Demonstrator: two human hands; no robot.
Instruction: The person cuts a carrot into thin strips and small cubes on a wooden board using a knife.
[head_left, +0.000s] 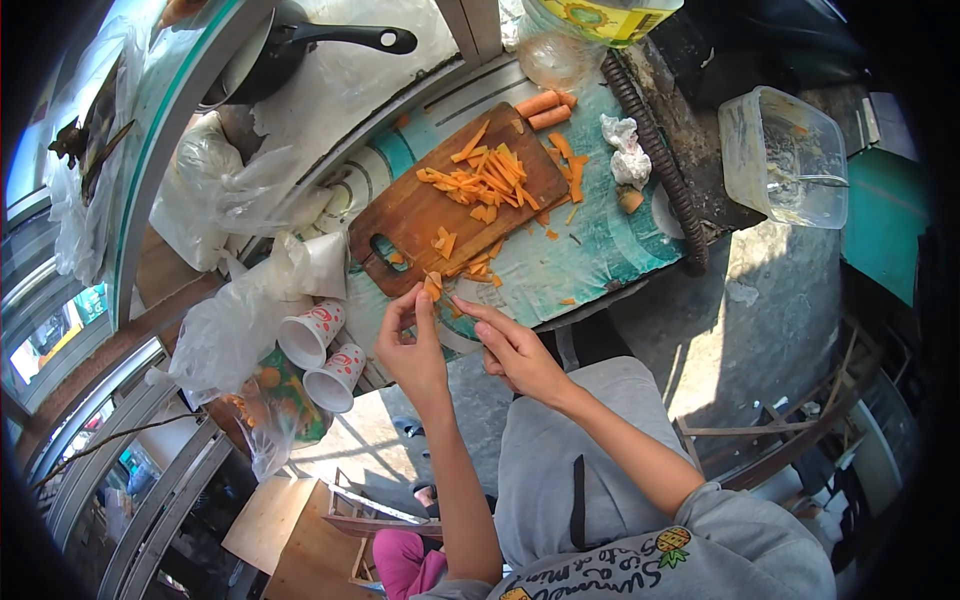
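My left hand [412, 345] pinches a small piece of carrot [433, 286] in its fingertips, just off the near corner of the wooden cutting board [405, 215]. Close by on the right, my right hand [522, 358] is closed with the index finger reaching toward that piece. What it grips is hidden; only a thin dark bit shows near the fingertip. Cut carrot strips [490, 178] are heaped on the board, and more orange scraps [480, 268] lie along its near edge. Thicker carrot chunks [548, 116] rest past the board's far end.
A teal patterned cloth [610, 235] covers the table. Crumpled tissue [626, 150] lies near a dark ridged bar [655, 150]. A plastic tub [785, 160] holds a spoon. Paper cups [335, 378] and plastic bags [235, 320] sit on the left; a pan [275, 60] is behind.
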